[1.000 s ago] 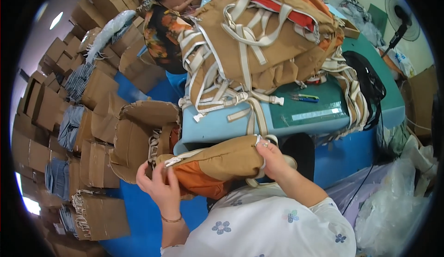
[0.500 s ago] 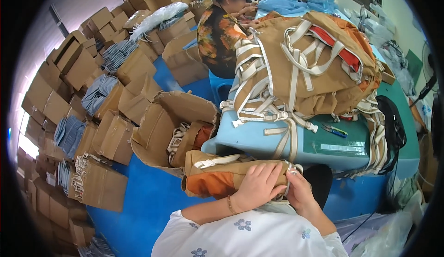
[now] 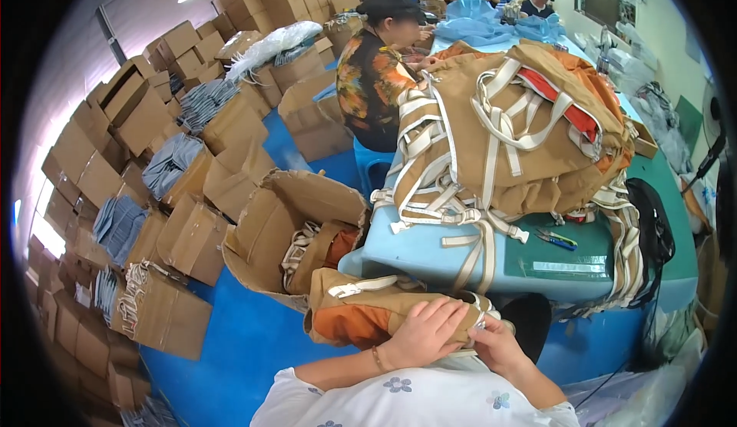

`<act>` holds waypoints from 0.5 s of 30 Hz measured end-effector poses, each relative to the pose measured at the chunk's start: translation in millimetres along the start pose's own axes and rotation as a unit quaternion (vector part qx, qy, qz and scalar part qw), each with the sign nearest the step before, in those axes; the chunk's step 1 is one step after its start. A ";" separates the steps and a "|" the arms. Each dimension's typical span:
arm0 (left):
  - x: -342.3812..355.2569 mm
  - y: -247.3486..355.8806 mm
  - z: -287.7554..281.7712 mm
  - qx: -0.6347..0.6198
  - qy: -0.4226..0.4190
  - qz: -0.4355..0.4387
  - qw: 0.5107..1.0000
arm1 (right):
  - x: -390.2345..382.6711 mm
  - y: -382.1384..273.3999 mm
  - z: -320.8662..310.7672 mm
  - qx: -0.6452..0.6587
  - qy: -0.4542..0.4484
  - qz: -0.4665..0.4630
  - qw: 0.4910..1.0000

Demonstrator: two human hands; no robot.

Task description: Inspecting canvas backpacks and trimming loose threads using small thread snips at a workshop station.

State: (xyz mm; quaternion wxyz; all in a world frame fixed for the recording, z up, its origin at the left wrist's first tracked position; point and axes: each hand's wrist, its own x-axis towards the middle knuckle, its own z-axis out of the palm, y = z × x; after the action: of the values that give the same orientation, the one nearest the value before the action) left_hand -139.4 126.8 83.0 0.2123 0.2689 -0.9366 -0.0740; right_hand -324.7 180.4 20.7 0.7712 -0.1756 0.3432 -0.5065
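A tan and orange backpack (image 3: 355, 321) with white straps lies across my lap, its bulk toward the left. My left hand (image 3: 427, 332) is laid over its right part, fingers bent over the fabric and thumb on the near side. At the backpack's right end, my right hand (image 3: 499, 344) is closed, thumb and fingers pinching the pale-trimmed edge. The exact bit between those fingertips is partly hidden. A white buckle strap (image 3: 361, 287) rests on top of the backpack, away from both hands.
Ahead, more tan backpacks (image 3: 530, 150) are heaped on the table (image 3: 430, 250), beside blue-handled snips (image 3: 556, 239). An open carton (image 3: 253, 235) with strapped pieces stands left of the table. Stacked cartons (image 3: 180, 235) fill the left. A person (image 3: 376, 81) sits at the table's far left side.
The view has tilted up slightly. My right hand's fingers have curled lower over the backpack's edge; my left hand stays on the fabric. At the far end, a person now holds up blue material.
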 end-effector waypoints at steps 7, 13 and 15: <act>-3.0 -11.0 -1.1 -0.034 0.083 0.037 0.995 | 12.4 -7.9 29.6 0.285 -0.234 0.008 0.929; -13.9 -23.9 -4.9 -0.152 0.051 -0.014 0.987 | 20.0 -5.1 28.2 0.081 -0.092 0.047 0.991; -15.1 -20.8 -15.4 -0.124 0.054 -0.013 0.991 | 26.8 -4.1 19.8 -0.029 -0.113 0.076 0.990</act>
State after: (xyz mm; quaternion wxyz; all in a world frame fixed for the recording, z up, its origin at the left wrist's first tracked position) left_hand -111.3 116.9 86.2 0.2936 0.2560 -0.9037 -0.1776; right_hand -306.8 153.0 27.7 0.8361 -0.2272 0.2803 -0.4132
